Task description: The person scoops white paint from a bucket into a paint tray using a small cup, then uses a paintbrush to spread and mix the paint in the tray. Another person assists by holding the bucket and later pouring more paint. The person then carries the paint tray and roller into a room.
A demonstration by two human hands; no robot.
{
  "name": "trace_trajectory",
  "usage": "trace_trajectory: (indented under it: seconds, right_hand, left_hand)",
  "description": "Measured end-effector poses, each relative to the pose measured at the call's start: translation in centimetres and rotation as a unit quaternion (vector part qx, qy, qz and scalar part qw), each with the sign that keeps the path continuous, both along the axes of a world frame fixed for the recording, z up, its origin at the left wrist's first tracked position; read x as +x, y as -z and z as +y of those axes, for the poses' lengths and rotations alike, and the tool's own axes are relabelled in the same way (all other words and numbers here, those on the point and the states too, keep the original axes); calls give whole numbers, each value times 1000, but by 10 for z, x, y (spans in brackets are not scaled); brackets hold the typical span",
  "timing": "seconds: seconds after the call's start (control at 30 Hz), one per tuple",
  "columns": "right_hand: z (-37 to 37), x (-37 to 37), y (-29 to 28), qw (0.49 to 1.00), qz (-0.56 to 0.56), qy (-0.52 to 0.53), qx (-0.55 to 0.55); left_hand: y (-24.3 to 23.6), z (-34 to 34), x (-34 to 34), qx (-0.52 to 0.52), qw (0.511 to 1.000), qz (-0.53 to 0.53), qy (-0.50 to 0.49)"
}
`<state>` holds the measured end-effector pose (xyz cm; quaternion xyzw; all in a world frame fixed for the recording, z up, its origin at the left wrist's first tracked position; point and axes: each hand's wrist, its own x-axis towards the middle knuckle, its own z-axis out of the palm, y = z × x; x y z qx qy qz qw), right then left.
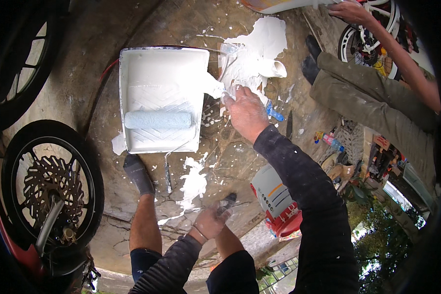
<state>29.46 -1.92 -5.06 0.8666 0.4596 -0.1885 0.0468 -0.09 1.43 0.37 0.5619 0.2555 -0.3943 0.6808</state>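
Note:
My right hand (242,110) is closed on a white paint-covered thing (214,87) at the right edge of a white paint tray (162,71). A pale blue roller (158,120) lies across the tray, its handle (168,174) jutting below. Beside my right hand are spilled white paint (255,36), a white curled piece (272,68) and a blue object (274,111). My left hand (211,220) hangs lower, near my foot, with curled fingers; what they hold, if anything, is hidden.
Wheels (51,188) stand at left. A co-worker's hand (350,12) holds a curved panel (269,5) at top right; that person's trousered legs (367,98) extend beside me. A grey and red machine (274,191), plastic bottle (333,143) and bicycle (365,39) are at right.

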Motion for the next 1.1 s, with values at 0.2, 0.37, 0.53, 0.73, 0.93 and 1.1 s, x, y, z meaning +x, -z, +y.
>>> trace_trajectory:
  seconds: [0.2, 0.37, 0.53, 0.73, 0.93, 1.1]
  right_hand:
    - [-12, -2, -20, 998, -13, 64, 11]
    - [-13, -14, -38, 966, 90, 215, 114]
    - [-15, -24, 25, 863, 255, 372, 228]
    - [-3, -13, 53, 876, 220, 374, 210]
    - [-10, -11, 39, 733, 354, 548, 192]
    - [-18, -11, 29, 708, 346, 579, 208]
  left_hand:
    - [-2, 7, 0, 4, 999, 7, 46]
    - [5, 4, -12, -6, 1000, 6, 22]
    - [1, 7, -6, -9, 1000, 0, -6]
    - [-3, 11, -4, -15, 1000, -13, 14]
    - [5, 5, -13, -10, 1000, -4, 4]
    - [0, 8, -6, 16, 999, -29, 8]
